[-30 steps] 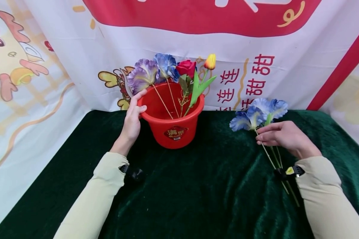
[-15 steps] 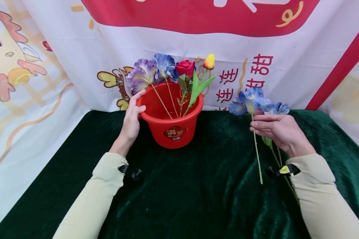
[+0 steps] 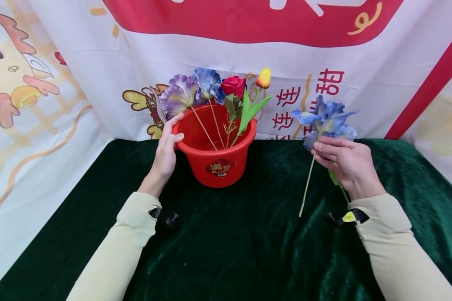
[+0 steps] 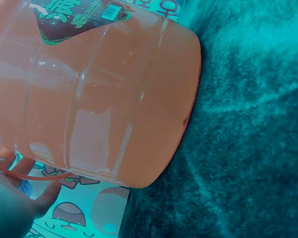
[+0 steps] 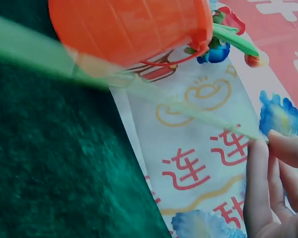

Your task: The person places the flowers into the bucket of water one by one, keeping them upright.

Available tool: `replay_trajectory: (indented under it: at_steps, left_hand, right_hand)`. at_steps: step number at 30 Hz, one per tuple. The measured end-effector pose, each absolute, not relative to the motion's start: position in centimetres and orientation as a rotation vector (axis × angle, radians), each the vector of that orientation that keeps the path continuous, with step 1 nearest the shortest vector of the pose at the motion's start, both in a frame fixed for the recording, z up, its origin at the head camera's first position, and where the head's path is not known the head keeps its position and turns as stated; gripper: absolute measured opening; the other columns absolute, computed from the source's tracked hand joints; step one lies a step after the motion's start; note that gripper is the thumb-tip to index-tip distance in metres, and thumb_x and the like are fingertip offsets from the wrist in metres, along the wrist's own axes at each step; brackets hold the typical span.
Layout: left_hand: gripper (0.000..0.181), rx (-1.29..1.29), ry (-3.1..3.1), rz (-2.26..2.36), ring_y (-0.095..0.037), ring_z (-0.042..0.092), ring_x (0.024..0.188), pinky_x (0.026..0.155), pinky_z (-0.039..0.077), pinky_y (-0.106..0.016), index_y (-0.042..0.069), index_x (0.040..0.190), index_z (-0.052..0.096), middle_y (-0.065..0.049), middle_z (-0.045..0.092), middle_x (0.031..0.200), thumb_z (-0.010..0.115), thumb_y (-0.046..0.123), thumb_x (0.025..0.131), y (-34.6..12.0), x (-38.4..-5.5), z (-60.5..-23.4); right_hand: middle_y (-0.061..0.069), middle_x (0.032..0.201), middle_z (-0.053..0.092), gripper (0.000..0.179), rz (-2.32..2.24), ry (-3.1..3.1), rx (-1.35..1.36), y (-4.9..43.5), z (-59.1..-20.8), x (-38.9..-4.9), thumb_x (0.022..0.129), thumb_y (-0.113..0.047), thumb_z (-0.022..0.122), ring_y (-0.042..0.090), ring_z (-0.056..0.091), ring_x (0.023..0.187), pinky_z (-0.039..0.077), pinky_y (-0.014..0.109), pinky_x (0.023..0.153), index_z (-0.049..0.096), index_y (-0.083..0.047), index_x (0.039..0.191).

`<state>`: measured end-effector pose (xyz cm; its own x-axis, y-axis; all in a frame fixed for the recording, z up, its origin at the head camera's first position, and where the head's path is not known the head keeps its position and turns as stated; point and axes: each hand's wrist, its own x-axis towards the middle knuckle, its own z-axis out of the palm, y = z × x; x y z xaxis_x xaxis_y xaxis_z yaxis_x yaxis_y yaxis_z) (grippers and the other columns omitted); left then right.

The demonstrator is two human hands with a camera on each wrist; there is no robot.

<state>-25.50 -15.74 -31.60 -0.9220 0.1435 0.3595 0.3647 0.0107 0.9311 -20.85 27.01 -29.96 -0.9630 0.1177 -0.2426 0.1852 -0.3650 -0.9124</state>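
Observation:
My left hand (image 3: 163,152) grips the left side of the red bucket's (image 3: 219,169) rim, its thumb on the near side. In the bucket stand a purple iris (image 3: 178,94), a blue iris (image 3: 207,81), a red rose (image 3: 233,85) and a yellow-orange tulip (image 3: 263,78). Right of the bucket, my right hand (image 3: 348,165) pinches another blue artificial iris (image 3: 324,115) by its stem just under the bloom. That stem slants down to the left, raised off the cloth. A green leaf (image 3: 333,177) of a further flower shows partly behind the right hand.
Dark green velvet cloth (image 3: 229,242) covers the table. Behind the bucket hangs a white printed backdrop (image 3: 154,54) with red lettering. In the right wrist view a pale blue bloom (image 5: 196,224) lies low, near the table's back edge.
My right hand has lifted one blue iris from the flowers on the right and moved it up and slightly left; its stem has swung toward the left. The left hand and bucket stay put.

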Motion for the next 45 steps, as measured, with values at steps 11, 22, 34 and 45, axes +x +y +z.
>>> replay_trajectory:
  at_steps: [11,22,34,45]
  left_hand:
    - [0.062,-0.546,-2.126,-2.03,-0.03,0.036,0.152,0.13,0.029,-0.054,0.009,0.165,0.027,-0.008,0.032,0.171,0.028,0.012,0.103,-15.5,-25.5,-31.5]
    - [0.062,-0.541,-2.113,-2.066,-0.028,0.037,0.151,0.128,0.032,-0.048,0.011,0.166,0.027,-0.006,0.031,0.171,0.026,0.01,0.104,-15.9,-25.1,-31.4]
    - [0.062,-0.546,-2.115,-2.055,-0.03,0.037,0.15,0.126,0.034,-0.045,0.01,0.165,0.027,-0.007,0.033,0.17,0.026,0.009,0.104,-15.7,-25.2,-31.4]
    - [0.061,-0.548,-2.117,-2.049,-0.029,0.038,0.15,0.126,0.035,-0.043,0.01,0.165,0.027,-0.007,0.033,0.17,0.026,0.009,0.104,-15.7,-25.2,-31.4]
  right_hand:
    - [0.0,0.098,0.083,0.022,-2.657,1.732,0.412,26.3,-30.3,-20.4,0.081,-0.009,0.09,0.015,0.08,0.084,0.066,0.029,0.075,0.083,-0.009,0.103]
    - [-0.001,0.096,0.082,0.013,-2.642,1.785,0.426,25.4,-30.2,-20.6,0.088,-0.008,0.084,0.014,0.08,0.083,0.065,0.028,0.077,0.085,-0.012,0.1]
    - [0.001,0.091,0.081,0.01,-2.686,1.746,0.411,24.6,-29.8,-20.6,0.093,-0.003,0.078,0.015,0.08,0.079,0.065,0.027,0.076,0.081,-0.008,0.101]
    - [0.004,0.089,0.082,0.012,-2.841,1.628,0.429,22.4,-27.9,-21.4,0.09,0.002,0.079,0.015,0.079,0.076,0.066,0.028,0.073,0.079,-0.005,0.1]
